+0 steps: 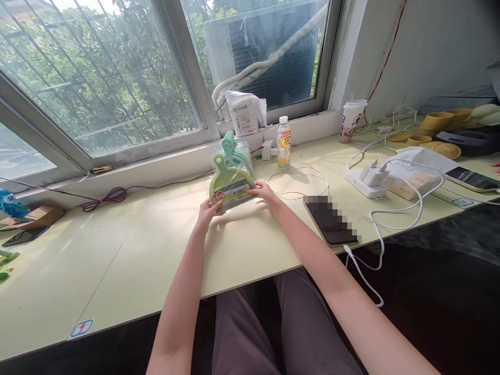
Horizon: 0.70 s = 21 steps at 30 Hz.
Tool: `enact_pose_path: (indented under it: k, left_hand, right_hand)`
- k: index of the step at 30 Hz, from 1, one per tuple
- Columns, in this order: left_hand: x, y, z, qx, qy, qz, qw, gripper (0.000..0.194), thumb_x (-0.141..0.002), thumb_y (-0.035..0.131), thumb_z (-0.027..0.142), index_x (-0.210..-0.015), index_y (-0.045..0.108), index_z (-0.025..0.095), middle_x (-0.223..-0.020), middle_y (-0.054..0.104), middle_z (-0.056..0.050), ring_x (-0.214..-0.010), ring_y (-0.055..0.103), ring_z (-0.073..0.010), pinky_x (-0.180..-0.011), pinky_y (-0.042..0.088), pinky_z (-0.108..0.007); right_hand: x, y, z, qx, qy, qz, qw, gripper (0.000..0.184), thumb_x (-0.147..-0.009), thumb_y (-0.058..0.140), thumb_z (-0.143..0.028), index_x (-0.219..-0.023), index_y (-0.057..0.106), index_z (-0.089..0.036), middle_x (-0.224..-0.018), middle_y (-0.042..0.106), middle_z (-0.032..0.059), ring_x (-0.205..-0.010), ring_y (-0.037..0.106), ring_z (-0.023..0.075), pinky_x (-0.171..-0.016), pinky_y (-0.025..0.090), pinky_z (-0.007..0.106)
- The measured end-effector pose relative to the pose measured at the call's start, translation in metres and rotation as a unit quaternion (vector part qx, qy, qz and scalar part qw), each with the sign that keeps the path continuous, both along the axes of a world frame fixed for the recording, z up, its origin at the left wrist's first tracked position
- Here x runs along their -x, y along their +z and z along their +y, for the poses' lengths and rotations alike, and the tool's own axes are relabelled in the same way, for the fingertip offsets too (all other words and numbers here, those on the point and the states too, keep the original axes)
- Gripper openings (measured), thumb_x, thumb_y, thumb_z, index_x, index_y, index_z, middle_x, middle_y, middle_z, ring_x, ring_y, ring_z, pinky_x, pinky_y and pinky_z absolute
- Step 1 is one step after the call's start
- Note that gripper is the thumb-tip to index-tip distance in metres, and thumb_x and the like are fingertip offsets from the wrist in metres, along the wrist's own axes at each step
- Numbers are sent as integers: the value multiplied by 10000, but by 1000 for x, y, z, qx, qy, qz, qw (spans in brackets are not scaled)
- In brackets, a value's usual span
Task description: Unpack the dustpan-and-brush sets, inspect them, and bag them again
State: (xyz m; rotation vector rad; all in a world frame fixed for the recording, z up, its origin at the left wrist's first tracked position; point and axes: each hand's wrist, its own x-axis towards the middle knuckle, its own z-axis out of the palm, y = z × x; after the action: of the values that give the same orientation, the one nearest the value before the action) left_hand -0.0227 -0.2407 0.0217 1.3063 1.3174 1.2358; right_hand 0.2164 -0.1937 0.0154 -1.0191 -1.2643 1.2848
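Between my two hands is a small green dustpan-and-brush set (231,182), with a printed label across its front and a looped handle at the top. It stands tilted up above the table. My left hand (209,212) grips its lower left corner, thumb in front. At its right edge, my right hand (265,194) has its fingers closed on the side. Right behind it, partly hidden, leans a stack of teal dustpan sets (231,148) in clear plastic.
A drink bottle (284,143) and a white plastic-wrapped pack (246,114) stand by the window. To the right are a phone (332,221), a power strip (366,183) with looping white cables, and a paper cup (351,122). Bundled wires (113,196) lie along the wall at left.
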Motion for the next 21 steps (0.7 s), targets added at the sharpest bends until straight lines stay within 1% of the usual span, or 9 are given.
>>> enact_pose_path:
  k: [3, 5, 7, 9, 11, 13, 16, 19, 21]
  left_hand:
    - [8, -4, 4, -27, 53, -4, 998, 429, -637, 766, 292, -992, 589, 127, -865, 694, -85, -728, 685, -220, -668, 617, -426]
    - [13, -4, 5, -46, 90, 20, 995, 370, -640, 742, 247, -960, 598, 130, -849, 684, -80, -744, 687, -234, -651, 623, -433]
    - [21, -4, 7, -57, 127, 47, 989, 308, -652, 719, 224, -925, 612, 132, -869, 680, -88, -774, 689, -245, -639, 627, -424]
    - [32, -2, 12, -54, 177, 64, 981, 279, -668, 705, 213, -921, 619, 132, -924, 679, -105, -782, 692, -245, -619, 629, -399]
    - [50, 1, 19, -41, 235, 70, 969, 291, -697, 690, 211, -967, 616, 130, -996, 673, -124, -772, 698, -231, -599, 628, -365]
    - [72, 7, 28, -14, 288, 87, 954, 324, -736, 665, 215, -1043, 603, 134, -1049, 667, -131, -742, 704, -207, -584, 623, -330]
    - [111, 17, 40, 57, 330, 184, 924, 346, -751, 647, 211, -1088, 594, 153, -1049, 674, -123, -670, 704, -188, -551, 605, -303]
    - [141, 26, 45, 92, 333, 229, 910, 287, -673, 699, 190, -938, 621, 113, -849, 690, -145, -578, 689, -249, -506, 578, -359]
    - [153, 30, 46, 80, 322, 253, 909, 258, -621, 739, 216, -824, 611, 122, -726, 672, -138, -555, 679, -287, -498, 560, -394]
  right_hand:
    - [9, -2, -3, -101, -16, -71, 992, 263, -643, 741, -385, -757, 581, -209, -812, 702, 7, -809, 660, 192, -721, 491, 295]
    - [17, -4, -7, -141, -38, -126, 981, 220, -718, 700, -405, -784, 601, -220, -835, 708, 7, -766, 675, 189, -694, 498, 290]
    - [23, -7, -11, -150, -54, -174, 972, 191, -813, 623, -411, -894, 625, -238, -887, 719, 11, -724, 684, 184, -698, 501, 303]
    - [27, -11, -14, -156, -60, -209, 963, 236, -875, 564, -390, -1072, 600, -264, -1006, 721, 18, -771, 694, 187, -747, 502, 324]
    - [28, -14, -13, -165, -68, -230, 957, 324, -891, 555, -340, -1208, 529, -278, -1137, 692, 27, -885, 687, 193, -811, 495, 340]
    - [27, -16, -11, -168, -77, -241, 953, 373, -887, 554, -275, -1254, 487, -265, -1195, 666, 38, -955, 666, 191, -848, 485, 347]
    - [26, -19, -8, -156, -76, -263, 949, 333, -883, 527, -201, -1215, 520, -236, -1153, 677, 45, -954, 652, 178, -858, 475, 340]
    - [30, -19, -9, -154, -47, -299, 941, 263, -873, 509, -158, -1111, 594, -233, -1106, 694, 31, -945, 646, 165, -882, 456, 336]
    - [34, -18, -11, -175, -22, -334, 926, 241, -864, 504, -135, -1044, 633, -231, -1092, 701, 22, -975, 636, 171, -931, 421, 358]
